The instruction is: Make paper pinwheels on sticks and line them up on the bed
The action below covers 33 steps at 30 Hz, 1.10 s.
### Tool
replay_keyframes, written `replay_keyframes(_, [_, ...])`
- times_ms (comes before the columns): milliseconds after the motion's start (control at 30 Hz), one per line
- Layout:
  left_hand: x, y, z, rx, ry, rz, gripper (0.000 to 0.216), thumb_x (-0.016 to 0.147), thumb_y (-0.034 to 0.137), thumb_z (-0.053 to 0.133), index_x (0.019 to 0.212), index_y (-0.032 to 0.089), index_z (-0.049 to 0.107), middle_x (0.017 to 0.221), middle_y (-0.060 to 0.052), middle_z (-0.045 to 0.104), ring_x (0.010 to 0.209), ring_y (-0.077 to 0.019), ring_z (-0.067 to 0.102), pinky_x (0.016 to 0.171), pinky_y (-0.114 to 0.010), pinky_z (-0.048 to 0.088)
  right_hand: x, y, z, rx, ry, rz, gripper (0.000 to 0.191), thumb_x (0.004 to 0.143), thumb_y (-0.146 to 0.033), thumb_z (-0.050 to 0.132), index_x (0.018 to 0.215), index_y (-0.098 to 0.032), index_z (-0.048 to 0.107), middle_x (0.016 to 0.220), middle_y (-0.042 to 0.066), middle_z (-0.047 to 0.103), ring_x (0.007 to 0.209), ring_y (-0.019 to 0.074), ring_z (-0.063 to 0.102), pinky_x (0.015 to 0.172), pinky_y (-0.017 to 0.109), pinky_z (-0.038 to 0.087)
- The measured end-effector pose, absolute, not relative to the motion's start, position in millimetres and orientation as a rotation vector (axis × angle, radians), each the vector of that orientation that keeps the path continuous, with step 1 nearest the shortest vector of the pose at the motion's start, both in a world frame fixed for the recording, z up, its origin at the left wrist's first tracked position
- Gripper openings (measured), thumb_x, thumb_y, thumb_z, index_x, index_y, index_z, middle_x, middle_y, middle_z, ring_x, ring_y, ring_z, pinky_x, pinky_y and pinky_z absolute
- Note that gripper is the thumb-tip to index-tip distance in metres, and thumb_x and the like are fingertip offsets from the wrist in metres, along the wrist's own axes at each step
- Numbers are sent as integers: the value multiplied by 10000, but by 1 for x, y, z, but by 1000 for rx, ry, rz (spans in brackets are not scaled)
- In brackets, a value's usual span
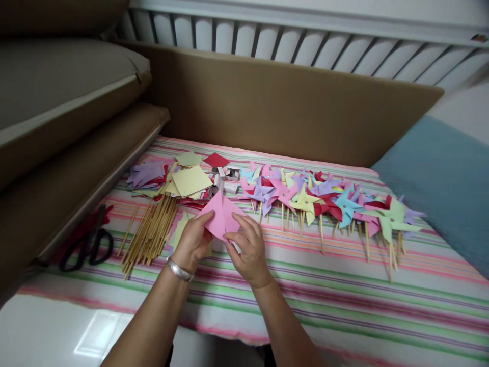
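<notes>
A pink paper square, creased or slit toward its middle, is held up between both hands with one corner pointing away from me. My left hand grips its left side, thumb on top. The fingers of my right hand pinch its right and near edges. Just left of the paper lies a bundle of thin wooden sticks. Beyond it are loose coloured paper squares and small open boxes; what the boxes contain is too small to tell.
Finished paper pinwheels on sticks lie in a row to the right. Black-handled scissors rest at the left beside brown cushions. A brown board stands along the back, and a blue surface borders the right.
</notes>
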<state>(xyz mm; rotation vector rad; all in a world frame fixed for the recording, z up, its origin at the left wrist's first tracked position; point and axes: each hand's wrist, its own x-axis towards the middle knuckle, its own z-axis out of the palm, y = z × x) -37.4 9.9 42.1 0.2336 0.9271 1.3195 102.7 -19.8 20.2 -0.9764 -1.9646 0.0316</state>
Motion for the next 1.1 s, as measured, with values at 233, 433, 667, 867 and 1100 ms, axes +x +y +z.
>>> replay_keyframes(233, [-37,10,36,428,994,1390,247,571,219,748,756,90,648,672,-54,670,571,-141,593,544,-250,467,96,-25,27,-1059,-1895,160,110,765,-159,599,829,-230,654,1088,67,614,1017,229,522,891,426,422])
replay_keyframes(433, [-30,9,36,607,1082,1356,232,568,273,740,706,109,652,599,-24,648,518,-124,557,526,-242,428,97,-22,32,-1209,-1696,620,79,756,-191,593,729,-212,664,758,25,641,788,180,581,754,328,456])
replay_keyframes(667, [-20,3,39,696,1133,1231,233,567,300,740,658,108,643,578,-15,626,527,-129,552,530,-255,459,102,-13,30,-1307,-1267,1010,107,680,-283,636,645,-183,644,616,-5,610,587,142,547,570,256,432])
replay_keyframes(867, [-16,3,38,664,1129,1201,247,551,305,756,668,116,647,613,-21,642,544,-132,572,542,-257,476,103,-8,25,-1340,-1163,1039,109,666,-282,634,622,-183,616,587,-4,619,579,150,563,552,251,432])
replay_keyframes(1100, [-18,1,40,665,1070,1199,231,589,293,741,722,125,656,653,-18,654,580,-128,579,552,-246,469,102,-5,19,-1393,-1151,996,124,656,-305,648,634,-188,614,592,-13,615,572,147,560,553,249,426])
